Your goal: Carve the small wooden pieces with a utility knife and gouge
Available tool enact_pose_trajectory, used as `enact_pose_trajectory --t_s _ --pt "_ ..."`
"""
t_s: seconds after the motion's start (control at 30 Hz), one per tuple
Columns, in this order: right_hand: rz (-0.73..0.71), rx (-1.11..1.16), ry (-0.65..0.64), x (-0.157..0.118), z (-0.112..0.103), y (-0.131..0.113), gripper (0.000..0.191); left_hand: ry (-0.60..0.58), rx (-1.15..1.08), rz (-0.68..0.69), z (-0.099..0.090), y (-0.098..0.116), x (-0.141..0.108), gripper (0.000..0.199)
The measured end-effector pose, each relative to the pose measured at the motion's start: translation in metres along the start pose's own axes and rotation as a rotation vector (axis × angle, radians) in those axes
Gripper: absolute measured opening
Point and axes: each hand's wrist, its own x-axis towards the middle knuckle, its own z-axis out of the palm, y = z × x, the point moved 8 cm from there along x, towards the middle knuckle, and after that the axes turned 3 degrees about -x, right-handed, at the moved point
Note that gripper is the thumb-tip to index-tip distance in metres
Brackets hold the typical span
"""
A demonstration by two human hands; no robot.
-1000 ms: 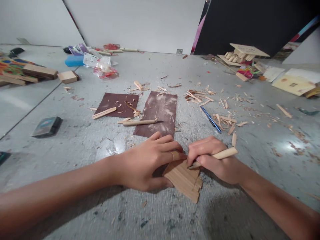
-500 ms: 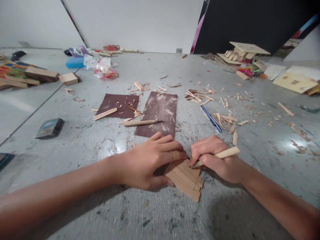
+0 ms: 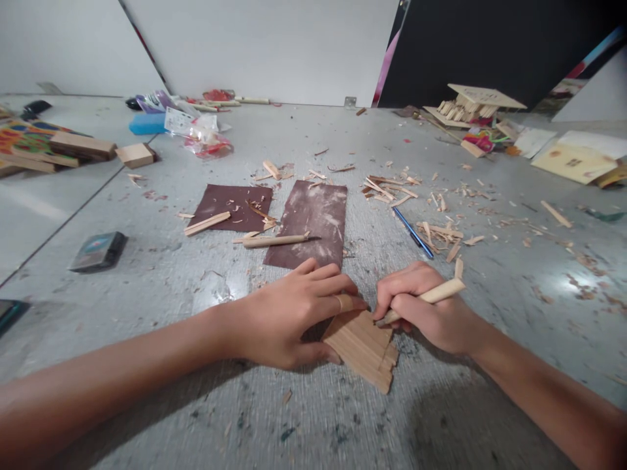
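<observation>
A thin piece of wood point(image 3: 361, 347) with a jagged, stepped right edge lies flat on the grey table. My left hand point(image 3: 304, 316) grips it from the left, thumb at the near side and fingers along the far edge. In my right hand point(image 3: 424, 307) is a carving knife point(image 3: 443, 291) with a round pale wooden handle, its short metal tip at the wood's upper right edge. Just beyond my left hand, a second wooden-handled carving knife point(image 3: 277, 241) rests across a dusty brown sandpaper sheet point(image 3: 318, 212).
Another sandpaper sheet point(image 3: 240, 202) carries wood strips. A blue pen point(image 3: 412, 232) lies among wood shavings point(image 3: 441, 232). Left are a small dark box point(image 3: 98, 250) and wood blocks point(image 3: 136, 155). Plastic packets point(image 3: 203, 134) and a stick-built wooden model point(image 3: 473, 108) stand near the back wall.
My right hand has shifted slightly, and the knife's handle end has dipped a little and moved left. My left hand and the wood hold almost the same position.
</observation>
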Motion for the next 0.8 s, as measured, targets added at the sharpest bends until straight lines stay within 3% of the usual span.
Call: enact_pose_trajectory --t_s 0.23,0.4,0.8 --pt "0.103 0.092 0.027 -0.004 0.000 0.007 0.030 0.012 0.035 0.001 0.000 0.000 -0.001 0.056" --pt "0.257 0.175 0.045 -0.009 0.003 0.018 0.028 0.021 0.037 0.008 -0.001 0.001 -0.001 0.056" --pt "0.478 0.210 0.271 -0.034 0.005 0.022 0.025 0.057 0.098 0.000 0.001 0.004 -0.001 0.058"
